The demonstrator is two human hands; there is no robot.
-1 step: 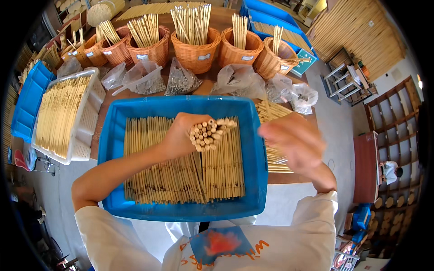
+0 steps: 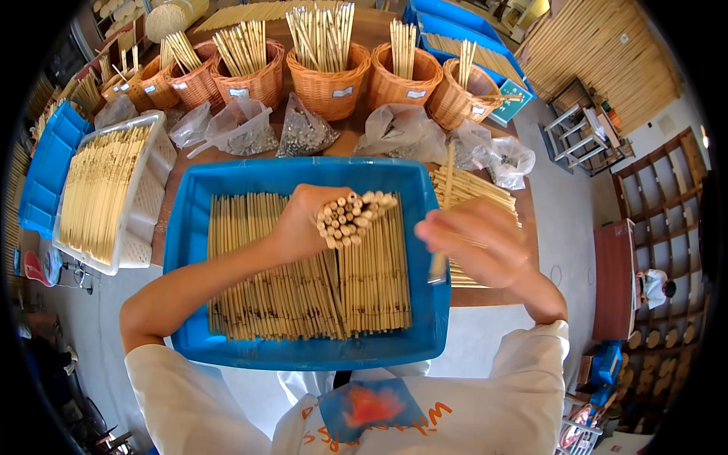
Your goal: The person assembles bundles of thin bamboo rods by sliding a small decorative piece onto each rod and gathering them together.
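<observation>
From my remote seat I see a bright blue tray mid-frame, and in it straw-yellow sticks banded with dark brown mottling near their lower ends. The bundle at centre shows cream ends, a few dark-centred. Along the top, I get orange-brown baskets in a woven pattern, with white labels. The crate at left is white; the card at upper right, green. At the bottom, my view takes in a white shirt with a blue patch, red splash and orange lettering.
</observation>
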